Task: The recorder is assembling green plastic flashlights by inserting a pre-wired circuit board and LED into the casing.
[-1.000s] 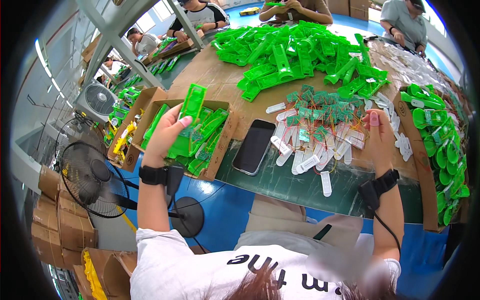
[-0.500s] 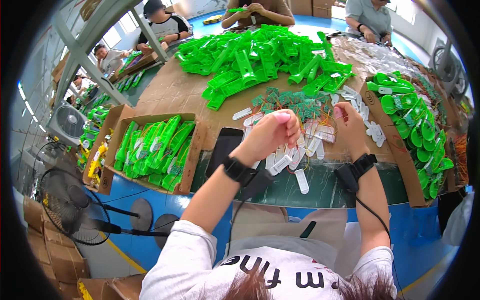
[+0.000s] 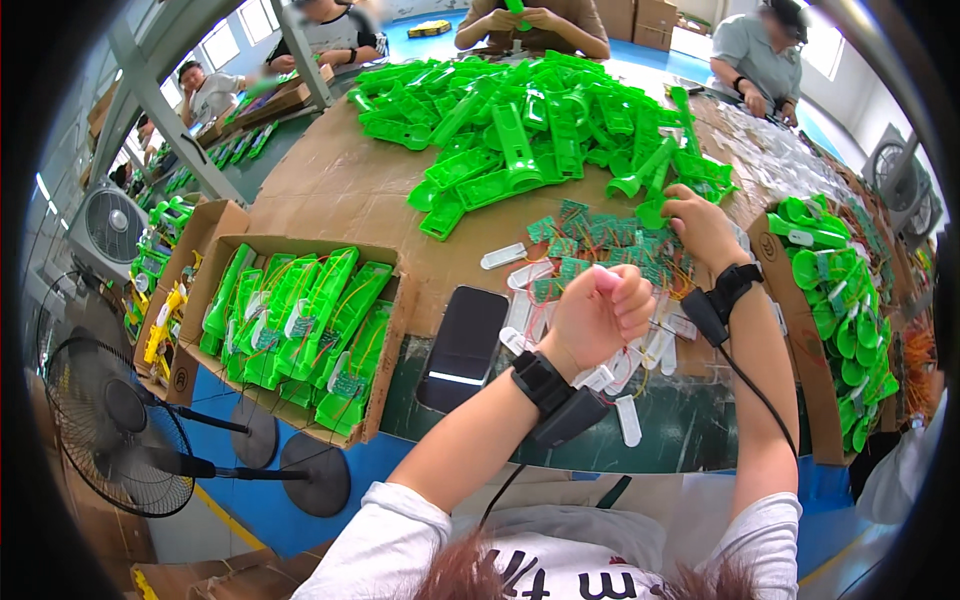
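Observation:
My right hand (image 3: pixel 702 230) reaches to the near right edge of a heap of green plastic shells (image 3: pixel 515 140). Its bent fingers close on the end of one green plastic shell (image 3: pixel 650 212); the fingertips are partly hidden. Lower and to the left, my left hand (image 3: pixel 605 318) is held with curled fingers above several white plastic strips (image 3: pixel 628 420). Whatever it may hold is hidden in the palm. Small green circuit boards (image 3: pixel 575 235) with thin red and yellow wires lie between the hands and the heap.
A cardboard box (image 3: pixel 385 370) of wired green shells stands at left, beside a black phone (image 3: pixel 463 345). Another carton (image 3: pixel 800 370) of green parts is at right. Black straps with cabled devices sit on both wrists. Standing fans are at left; other people work around the table.
My right hand has moved forward to the green shell at the heap's edge. My left hand has come nearer and to the right, its fingers curled. The whole view has shifted slightly.

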{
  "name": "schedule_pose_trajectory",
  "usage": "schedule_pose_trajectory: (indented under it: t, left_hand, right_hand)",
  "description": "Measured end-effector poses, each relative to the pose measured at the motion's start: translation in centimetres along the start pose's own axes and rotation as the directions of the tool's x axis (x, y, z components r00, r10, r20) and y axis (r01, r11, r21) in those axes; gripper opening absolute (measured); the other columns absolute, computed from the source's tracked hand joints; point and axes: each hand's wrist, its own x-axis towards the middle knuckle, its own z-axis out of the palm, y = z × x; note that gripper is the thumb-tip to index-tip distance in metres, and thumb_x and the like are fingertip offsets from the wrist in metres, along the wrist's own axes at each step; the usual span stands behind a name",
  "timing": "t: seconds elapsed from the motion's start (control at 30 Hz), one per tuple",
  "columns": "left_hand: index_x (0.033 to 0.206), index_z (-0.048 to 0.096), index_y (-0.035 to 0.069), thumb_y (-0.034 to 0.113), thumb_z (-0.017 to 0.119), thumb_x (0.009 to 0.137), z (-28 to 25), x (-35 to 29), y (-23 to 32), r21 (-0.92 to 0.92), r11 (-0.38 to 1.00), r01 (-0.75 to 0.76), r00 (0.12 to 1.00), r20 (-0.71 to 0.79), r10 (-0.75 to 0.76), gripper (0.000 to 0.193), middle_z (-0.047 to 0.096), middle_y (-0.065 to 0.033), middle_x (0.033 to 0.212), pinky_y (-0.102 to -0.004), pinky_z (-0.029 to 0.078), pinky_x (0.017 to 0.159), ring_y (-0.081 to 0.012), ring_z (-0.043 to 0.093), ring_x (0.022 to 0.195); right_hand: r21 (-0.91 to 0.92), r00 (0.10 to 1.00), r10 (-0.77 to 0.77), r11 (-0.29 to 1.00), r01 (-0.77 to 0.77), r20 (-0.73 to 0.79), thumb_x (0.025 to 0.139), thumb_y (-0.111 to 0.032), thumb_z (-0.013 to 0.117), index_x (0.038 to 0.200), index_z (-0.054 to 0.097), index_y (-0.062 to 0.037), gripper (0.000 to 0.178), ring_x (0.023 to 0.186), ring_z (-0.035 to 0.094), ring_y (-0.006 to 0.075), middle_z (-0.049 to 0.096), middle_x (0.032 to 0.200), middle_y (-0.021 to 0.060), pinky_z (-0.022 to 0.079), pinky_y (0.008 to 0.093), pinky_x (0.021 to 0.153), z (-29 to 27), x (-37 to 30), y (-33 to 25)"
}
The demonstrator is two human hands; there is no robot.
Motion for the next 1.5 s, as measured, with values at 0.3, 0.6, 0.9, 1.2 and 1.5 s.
schedule_pose_trajectory:
  t: [0.3,0.6,0.9,1.2,1.5]
  left_hand:
    - [0.085,0.047,0.004,0.018,0.039,0.080,-0.2,0.1,-0.4,0.062,0.998,-0.016,1.000,-0.024,0.018,0.017,0.046,-0.0061,0.078,-0.0280,0.041,0.062,-0.0168,0.046,0.074]
    - [0.128,0.036,-0.001,0.031,0.041,0.086,0.3,0.5,-0.7,0.159,0.987,-0.032,0.979,-0.194,0.063,0.053,0.044,-0.0208,0.125,-0.0420,0.032,0.103,-0.0310,0.044,0.117]
    - [0.130,0.035,0.002,0.036,0.039,0.088,-0.1,0.6,-0.8,0.281,0.958,-0.048,0.978,-0.183,0.103,0.054,0.040,-0.0181,0.131,-0.0417,0.030,0.104,-0.0287,0.040,0.120]
    - [0.128,0.039,0.003,0.032,0.040,0.090,-0.7,0.2,-0.6,0.294,0.953,-0.067,0.968,-0.211,0.133,0.048,0.039,-0.0204,0.132,-0.0407,0.031,0.104,-0.0299,0.039,0.123]
    - [0.116,0.045,0.004,0.028,0.042,0.092,-1.4,-0.1,-1.1,0.433,0.898,-0.072,0.909,-0.342,0.238,0.034,0.056,-0.0097,0.109,-0.0390,0.044,0.088,-0.0252,0.055,0.100]
  right_hand:
    - [0.668,0.961,0.198,0.744,-0.019,-0.193,0.081,0.005,0.051,0.095,0.055,0.0017,0.015,0.083,0.062,0.0171,0.061,0.101,0.0098,0.048,0.0265,0.074,-2.4,-0.6,0.6]
    - [0.443,0.934,-0.022,0.876,0.190,-0.356,0.077,0.005,0.054,0.088,0.056,-0.0010,0.013,0.086,0.061,0.0242,0.061,0.099,0.0115,0.048,0.0308,0.074,-5.1,-7.5,-6.4]
    - [0.228,0.946,-0.103,0.957,0.178,-0.308,0.068,0.006,0.055,0.085,0.053,-0.0031,0.020,0.090,0.059,0.0294,0.058,0.106,0.0095,0.050,0.0360,0.072,-3.0,-8.0,-5.6]
    - [0.272,0.811,0.059,0.954,0.126,-0.582,0.069,0.009,0.053,0.084,0.055,-0.0020,0.019,0.089,0.059,0.0285,0.061,0.101,0.0100,0.049,0.0330,0.071,-4.5,-5.6,-3.7]
    - [0.335,0.932,-0.279,0.877,0.346,-0.231,0.072,0.004,0.054,0.094,0.059,-0.0064,0.024,0.092,0.060,0.0269,0.057,0.113,0.0068,0.052,0.0333,0.073,-3.9,-9.2,-8.7]
